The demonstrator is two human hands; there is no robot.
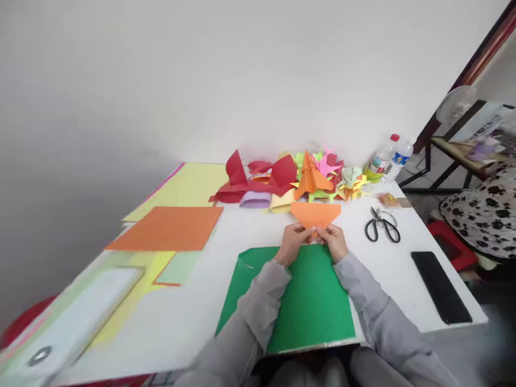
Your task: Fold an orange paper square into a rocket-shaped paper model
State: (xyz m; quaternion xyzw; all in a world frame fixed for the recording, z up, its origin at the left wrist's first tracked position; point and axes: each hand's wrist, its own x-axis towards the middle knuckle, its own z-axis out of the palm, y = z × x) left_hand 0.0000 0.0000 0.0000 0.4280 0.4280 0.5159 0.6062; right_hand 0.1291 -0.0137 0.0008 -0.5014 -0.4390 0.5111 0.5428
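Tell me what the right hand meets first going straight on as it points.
The right hand pinches the orange folded paper, so that comes first. Beyond it is bare table, then likely the pile of paper figures; depth is unclear.

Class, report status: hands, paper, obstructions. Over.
Left hand, right hand both pinch orange fold at near tip. Fold past green sheet. Scissors right, apart.
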